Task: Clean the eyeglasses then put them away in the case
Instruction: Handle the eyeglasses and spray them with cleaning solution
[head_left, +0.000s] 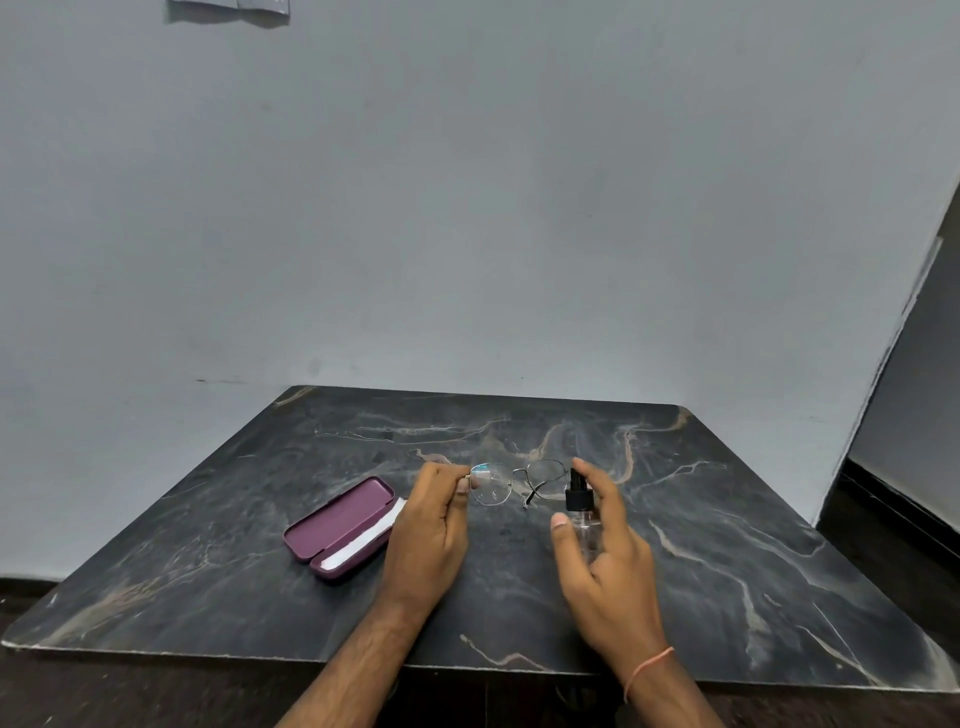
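Fingers (462, 480) of left hand (431, 535) pinch eyeglasses (514, 483) at their left end, frame's long axis running rightward above tabletop (727, 519). Right hand (605, 551) wraps spray bottle (581, 514) just beside the right lens. Open case (340, 527) lies left.

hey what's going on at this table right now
A person is cleaning a pair of eyeglasses. Their left hand pinches the glasses by one end of the frame, above the dark marble table. Their right hand holds a small clear spray bottle beside the lenses. A purple case lies open to the left with a white cloth inside.
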